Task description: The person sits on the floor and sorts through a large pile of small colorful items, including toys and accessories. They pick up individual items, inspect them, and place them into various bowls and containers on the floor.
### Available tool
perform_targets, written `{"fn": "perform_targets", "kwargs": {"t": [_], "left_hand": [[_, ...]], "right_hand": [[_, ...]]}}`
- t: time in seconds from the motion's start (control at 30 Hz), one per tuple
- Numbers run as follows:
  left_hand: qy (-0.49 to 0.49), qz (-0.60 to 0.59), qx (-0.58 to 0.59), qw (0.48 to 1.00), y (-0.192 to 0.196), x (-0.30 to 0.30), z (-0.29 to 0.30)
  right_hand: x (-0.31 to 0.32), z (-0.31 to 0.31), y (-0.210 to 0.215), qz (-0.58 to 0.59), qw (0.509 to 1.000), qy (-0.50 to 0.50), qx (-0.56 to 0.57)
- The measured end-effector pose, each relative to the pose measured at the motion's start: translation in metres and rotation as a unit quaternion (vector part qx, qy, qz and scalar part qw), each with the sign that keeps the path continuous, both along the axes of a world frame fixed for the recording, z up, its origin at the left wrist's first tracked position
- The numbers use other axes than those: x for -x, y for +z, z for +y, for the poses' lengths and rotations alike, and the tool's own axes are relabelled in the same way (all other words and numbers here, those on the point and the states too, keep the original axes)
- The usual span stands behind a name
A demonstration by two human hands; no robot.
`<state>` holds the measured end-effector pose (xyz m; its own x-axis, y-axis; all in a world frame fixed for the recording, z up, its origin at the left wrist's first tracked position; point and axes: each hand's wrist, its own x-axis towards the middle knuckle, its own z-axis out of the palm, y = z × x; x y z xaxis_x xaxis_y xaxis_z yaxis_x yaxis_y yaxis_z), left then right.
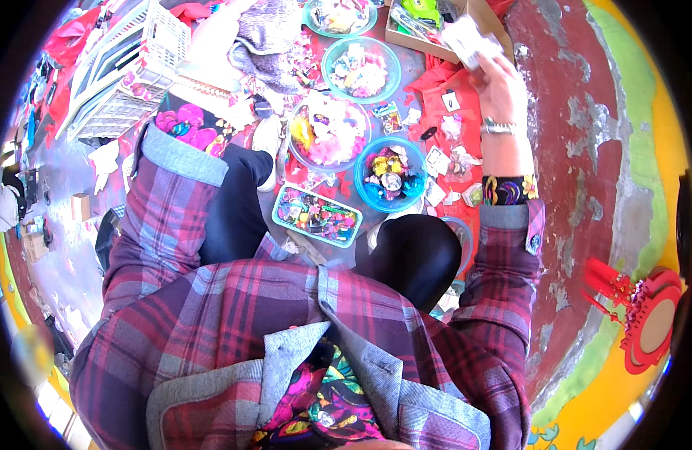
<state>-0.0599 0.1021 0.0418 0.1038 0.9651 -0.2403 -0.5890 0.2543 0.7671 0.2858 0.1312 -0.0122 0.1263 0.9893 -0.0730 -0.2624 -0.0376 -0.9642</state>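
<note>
At the upper right, my right hand [498,88] closes its fingers on a small white card-like packet [472,42]. The packet hangs over the near right edge of an open cardboard box [498,30], which contains a bright green item [422,10] and other small things. A bracelet circles my right wrist. My left arm reaches forward, its floral cuff [187,129] beside a white plastic crate [145,69]. Past that cuff, bright glare washes out the picture, so my left hand and its fingers cannot be made out. Grey fuzzy cloth [265,46] lies near the glare.
Several round clear tubs of colourful trinkets stand ahead, the nearest a blue-rimmed tub [359,174]. A rectangular tray [277,213] of small bright pieces sits before my knees. Cards and packets litter a red cloth [466,225]. Red round decorations [656,319] lie far right.
</note>
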Motion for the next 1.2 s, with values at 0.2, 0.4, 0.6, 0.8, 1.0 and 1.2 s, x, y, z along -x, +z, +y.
{"fn": "perform_targets", "kwargs": {"t": [0.2,0.4,0.6,0.8,1.0,1.2], "left_hand": [[0.029,-0.084,0.062,0.994,-0.002,-0.018,-0.007],[-0.037,0.013,0.003,0.999,-0.005,-0.004,-0.015],[0.092,0.024,-0.025,0.995,0.0,-0.028,-0.01],[-0.003,-0.01,0.029,1.0,0.007,-0.039,-0.01],[-0.106,-0.004,0.011,0.994,-0.017,-0.003,-0.012],[-0.045,-0.055,0.089,0.994,-0.017,-0.032,-0.016]], "right_hand": [[-0.063,-0.024,-0.088,-0.009,0.988,-0.051,0.145],[-0.077,-0.03,-0.154,0.018,0.964,-0.069,0.255],[-0.078,-0.017,-0.198,0.016,0.959,-0.049,0.28],[-0.086,-0.028,-0.227,-0.015,0.957,-0.015,0.29],[-0.091,-0.07,-0.26,-0.085,0.95,0.033,0.299],[-0.09,-0.089,-0.273,-0.108,0.939,0.043,0.323]]}}
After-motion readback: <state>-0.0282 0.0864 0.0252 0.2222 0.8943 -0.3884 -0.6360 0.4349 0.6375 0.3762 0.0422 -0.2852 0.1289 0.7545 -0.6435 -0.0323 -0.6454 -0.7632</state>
